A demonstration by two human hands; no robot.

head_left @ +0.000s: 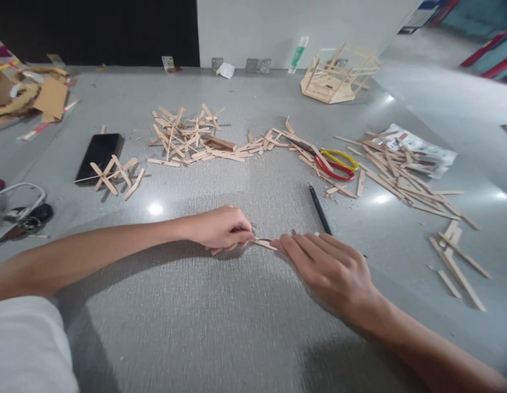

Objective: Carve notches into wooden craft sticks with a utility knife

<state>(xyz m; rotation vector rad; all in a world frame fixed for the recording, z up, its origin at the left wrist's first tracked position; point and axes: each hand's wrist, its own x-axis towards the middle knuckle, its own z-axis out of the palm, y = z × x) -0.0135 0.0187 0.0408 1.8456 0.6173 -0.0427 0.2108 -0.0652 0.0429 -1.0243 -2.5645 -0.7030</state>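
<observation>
Low over the middle of the grey table, my left hand (224, 229) is closed, with thumb and fingers pinching one end of a short wooden craft stick (265, 245). From the other side, my right hand (333, 265) has its fingers bent down around the stick's right end. Only the middle of the stick shows between the hands; its ends are hidden by my fingers. Beyond my right hand lies a black pen (318, 204), close to the knuckles. Scissors with red and yellow handles (337, 164) rest farther back among cut sticks.
A heap of cut craft sticks (183, 136) lies at the back centre, with longer sticks (396, 174) on the right. Small crossed-stick pieces (114, 172) lean by a black phone (100, 155). A stick frame (339, 76) and a green-white tube (298, 54) stand near the wall.
</observation>
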